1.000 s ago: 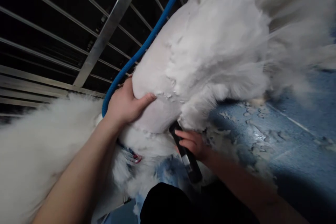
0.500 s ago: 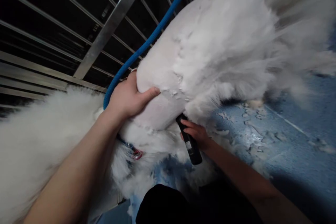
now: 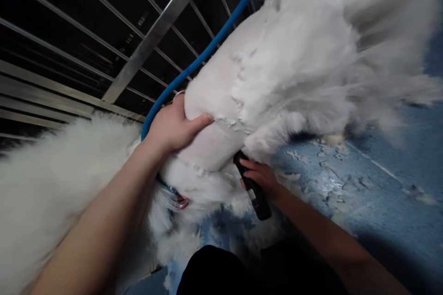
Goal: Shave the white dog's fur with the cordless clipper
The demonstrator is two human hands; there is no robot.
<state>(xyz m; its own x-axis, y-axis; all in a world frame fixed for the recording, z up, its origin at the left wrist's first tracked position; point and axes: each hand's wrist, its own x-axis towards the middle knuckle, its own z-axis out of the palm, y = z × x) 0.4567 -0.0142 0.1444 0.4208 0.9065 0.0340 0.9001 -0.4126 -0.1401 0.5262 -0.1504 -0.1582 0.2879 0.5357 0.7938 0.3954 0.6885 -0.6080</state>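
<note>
A white long-haired dog point(image 3: 304, 50) stretches across the head view, with a close-clipped patch on its shoulder and side and thick fur elsewhere. My left hand point(image 3: 175, 124) is wrapped round the clipped shoulder, its thumb lying on the bare-looking skin and its other fingers hidden behind. In my right hand point(image 3: 261, 177) are black hair clippers point(image 3: 258, 200), gripped along the body. Their head end touches the fur at the lower edge of the clipped patch; the blade is hidden. A red metal clip point(image 3: 182, 201) hangs from a dark blue collar beneath the dog's neck.
A thick blue rope leash point(image 3: 194, 65) runs from the neck to the upper right. Behind the dog stands a metal cage with bars point(image 3: 152, 30). Tufts of cut fur lie on the blue floor point(image 3: 384, 193). Dark clothing point(image 3: 214, 269) shows at the bottom.
The whole scene has shifted slightly to the right in view. Both hands keep their hold, and the clippers stay at nearly the same spot on the fur.
</note>
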